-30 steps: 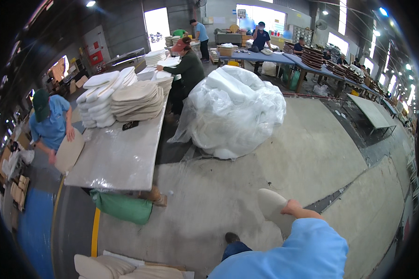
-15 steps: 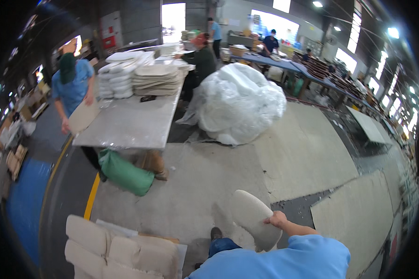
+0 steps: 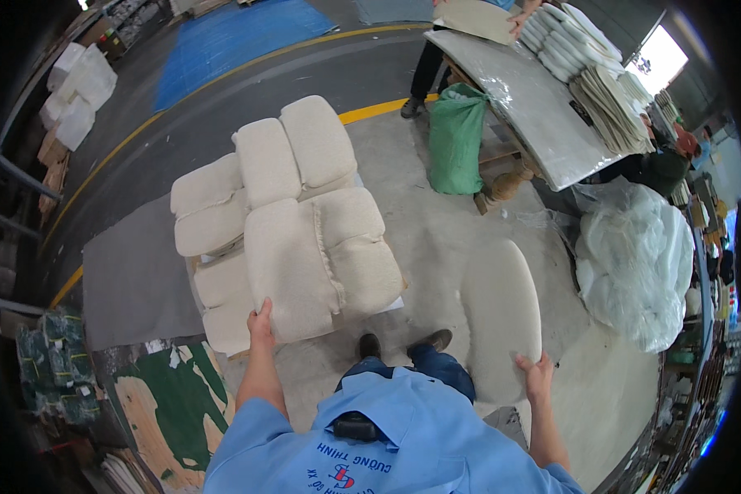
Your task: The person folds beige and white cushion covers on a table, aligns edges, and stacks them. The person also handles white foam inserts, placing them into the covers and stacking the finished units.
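My right hand (image 3: 535, 375) grips the right edge of a cream, fabric-covered oblong cushion (image 3: 502, 317), which hangs beside my right leg above the concrete floor. On the other side, my left hand (image 3: 261, 323) is closed on the near left corner of a cream seat cushion (image 3: 284, 263) on top of a pile. Its edge carries a gathered seam on the right. Around it lie several more cream cushions (image 3: 313, 140), stacked side by side on a low support that they mostly hide.
Ahead right stands a table (image 3: 543, 123) with stacked pads (image 3: 609, 107); a co-worker (image 3: 428, 70) holds a flat panel there. A green sack (image 3: 457, 140) leans by the table. A large clear plastic bundle (image 3: 634, 255) sits at right. A grey mat (image 3: 148, 272) lies left.
My view has swung left and down toward the cushion pile. My left hand has come into view on a piled cushion; my right hand still holds the oblong cushion.
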`<state>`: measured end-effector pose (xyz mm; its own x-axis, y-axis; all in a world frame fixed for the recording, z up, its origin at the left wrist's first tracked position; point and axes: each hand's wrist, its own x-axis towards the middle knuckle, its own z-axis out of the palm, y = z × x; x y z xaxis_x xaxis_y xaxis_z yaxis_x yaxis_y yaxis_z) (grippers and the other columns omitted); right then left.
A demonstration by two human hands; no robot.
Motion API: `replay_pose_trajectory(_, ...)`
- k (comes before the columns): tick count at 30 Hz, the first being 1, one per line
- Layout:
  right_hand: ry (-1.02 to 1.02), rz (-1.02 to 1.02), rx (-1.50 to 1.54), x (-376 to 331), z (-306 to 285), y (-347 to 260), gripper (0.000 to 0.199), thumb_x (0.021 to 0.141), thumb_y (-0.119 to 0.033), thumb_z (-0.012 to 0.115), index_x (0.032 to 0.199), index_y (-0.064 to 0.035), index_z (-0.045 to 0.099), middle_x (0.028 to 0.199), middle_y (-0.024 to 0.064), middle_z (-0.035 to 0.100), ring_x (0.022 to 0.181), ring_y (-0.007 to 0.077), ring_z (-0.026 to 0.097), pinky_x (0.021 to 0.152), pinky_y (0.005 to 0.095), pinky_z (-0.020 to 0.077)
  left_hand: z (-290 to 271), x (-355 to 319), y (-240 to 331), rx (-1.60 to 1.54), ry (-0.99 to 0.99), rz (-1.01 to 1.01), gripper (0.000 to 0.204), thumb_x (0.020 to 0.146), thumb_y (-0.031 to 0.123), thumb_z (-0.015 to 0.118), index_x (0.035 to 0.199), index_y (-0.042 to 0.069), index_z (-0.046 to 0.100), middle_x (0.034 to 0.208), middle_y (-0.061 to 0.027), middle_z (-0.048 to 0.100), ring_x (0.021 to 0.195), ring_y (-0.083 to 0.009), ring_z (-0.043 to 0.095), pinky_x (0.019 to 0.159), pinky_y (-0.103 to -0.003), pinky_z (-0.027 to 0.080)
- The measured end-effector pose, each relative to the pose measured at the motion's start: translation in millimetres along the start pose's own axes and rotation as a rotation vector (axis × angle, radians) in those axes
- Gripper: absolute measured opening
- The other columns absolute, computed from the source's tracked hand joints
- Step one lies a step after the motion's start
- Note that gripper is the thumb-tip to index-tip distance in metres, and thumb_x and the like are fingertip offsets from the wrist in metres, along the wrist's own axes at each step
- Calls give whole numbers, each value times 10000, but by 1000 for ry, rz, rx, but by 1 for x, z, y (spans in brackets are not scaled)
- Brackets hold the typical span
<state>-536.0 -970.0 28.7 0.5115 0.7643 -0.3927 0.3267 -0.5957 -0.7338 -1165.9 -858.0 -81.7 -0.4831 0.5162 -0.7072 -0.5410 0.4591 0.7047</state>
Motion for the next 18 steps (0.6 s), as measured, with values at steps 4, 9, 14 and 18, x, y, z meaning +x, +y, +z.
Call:
replay_pose_trajectory(4, -301, -74, 140, 22, 41, -80, 625, 854, -245, 870, 1352, 71, 665, 1197, 172, 768, 1094, 264, 732, 945, 404, 571, -13, -1, -3, 94, 78, 57, 955, 924, 429, 891, 1591, -44, 398, 1542, -235, 544, 1412, -367, 545, 1165, -510, 461)
replay_pose_trajectory(9, -573, -35, 452, 42, 116, -137, 818, 836, -338, 912, 1474, 45, 570, 1361, 201, 702, 1263, 314, 669, 1080, 451, 530, 1, 1, -31, 237, 79, 76, 918, 952, 481, 849, 1570, -43, 418, 1495, -197, 598, 1356, -348, 587, 1126, -482, 481)
replay_pose_trajectory(14, -787, 61, 545, 72, 214, -163, 934, 868, -389, 901, 1573, 32, 456, 1416, 208, 668, 1268, 324, 671, 1078, 461, 538, -11, 10, -34, 256, 18, 75, 802, 1004, 439, 796, 1559, -22, 446, 1501, -185, 600, 1345, -323, 598, 1102, -438, 495)
replay_pose_trajectory(18, -829, 143, 161, 108, 279, -133, 925, 907, -427, 875, 1620, -35, 435, 1399, 181, 669, 1129, 247, 686, 898, 417, 574, -7, 14, -25, 355, -39, 85, 839, 1020, 458, 772, 1613, 5, 390, 1507, -190, 581, 1317, -315, 606, 1033, -419, 530)
